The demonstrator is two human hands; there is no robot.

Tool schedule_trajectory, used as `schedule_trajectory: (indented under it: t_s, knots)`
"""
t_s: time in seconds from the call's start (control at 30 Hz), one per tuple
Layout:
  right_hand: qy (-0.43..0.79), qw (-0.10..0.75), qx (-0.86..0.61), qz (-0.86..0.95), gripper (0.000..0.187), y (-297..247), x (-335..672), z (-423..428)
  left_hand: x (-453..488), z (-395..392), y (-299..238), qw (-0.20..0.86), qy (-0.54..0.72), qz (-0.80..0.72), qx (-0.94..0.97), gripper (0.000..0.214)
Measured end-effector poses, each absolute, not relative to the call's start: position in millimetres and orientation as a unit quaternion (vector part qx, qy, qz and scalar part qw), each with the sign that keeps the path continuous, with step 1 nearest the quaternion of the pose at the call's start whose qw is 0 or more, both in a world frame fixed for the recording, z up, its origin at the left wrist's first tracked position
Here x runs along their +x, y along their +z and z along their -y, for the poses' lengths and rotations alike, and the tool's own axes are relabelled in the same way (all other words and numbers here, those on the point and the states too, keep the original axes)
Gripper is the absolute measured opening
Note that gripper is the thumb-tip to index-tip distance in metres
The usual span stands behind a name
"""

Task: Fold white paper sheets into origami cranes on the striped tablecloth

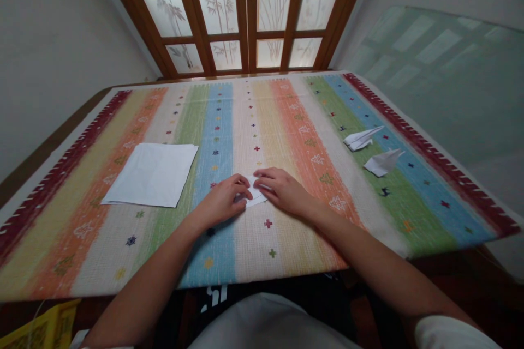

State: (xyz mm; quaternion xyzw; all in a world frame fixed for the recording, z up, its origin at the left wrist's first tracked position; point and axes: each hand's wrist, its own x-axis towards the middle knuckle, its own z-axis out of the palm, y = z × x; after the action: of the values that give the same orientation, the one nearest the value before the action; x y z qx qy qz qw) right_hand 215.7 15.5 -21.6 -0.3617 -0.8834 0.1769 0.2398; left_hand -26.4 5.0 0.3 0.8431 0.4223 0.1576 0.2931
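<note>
A small piece of folded white paper (256, 195) lies on the striped cloth in front of me, partly hidden by my hands. My left hand (222, 202) holds its left side with the fingertips. My right hand (282, 191) presses on its right side from the other direction. To the left of my hands lies a stack of white paper sheets (151, 174). Two white paper planes, a narrow one (362, 138) and a wider one (382, 162), rest on the cloth to the right.
A multicoloured striped cloth (245, 251) covers the table, and its far edge meets a wooden-framed door with frosted panes (204, 16). A glass panel (434, 76) stands at the right. A yellow packet (45, 327) shows at the lower left, below the table edge.
</note>
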Motion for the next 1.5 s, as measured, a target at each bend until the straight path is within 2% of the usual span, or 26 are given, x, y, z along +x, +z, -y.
schedule_trajectory:
  t_s: [0.23,0.47,0.73,0.87,1.03,1.2,1.5]
  knots:
    - [0.221,0.222,-0.378,0.871,0.01,-14,227,-11,-22,-7,-7,0.263,0.177,-0.411,0.855,0.03]
    - [0.241,0.227,-0.378,0.865,0.027,-23,214,-20,-24,-6,-7,0.269,0.183,-0.419,0.848,0.028]
    - [0.231,0.234,-0.366,0.87,0.02,-22,214,-19,-26,-9,-4,0.288,0.173,-0.447,0.829,0.015]
    - [0.218,0.236,-0.384,0.866,0.027,-19,213,-17,-25,-8,-2,0.265,0.185,-0.465,0.824,0.022]
    - [0.194,0.231,-0.411,0.86,0.025,-24,209,-18,-25,-7,0,0.275,0.171,-0.458,0.828,0.016]
    - [0.176,0.212,-0.427,0.861,0.02,-27,207,-19,-24,-5,2,0.291,0.152,-0.444,0.834,0.022]
    - [0.226,0.225,-0.376,0.87,0.014,-13,219,-17,-20,-3,7,0.281,0.143,-0.46,0.83,0.022]
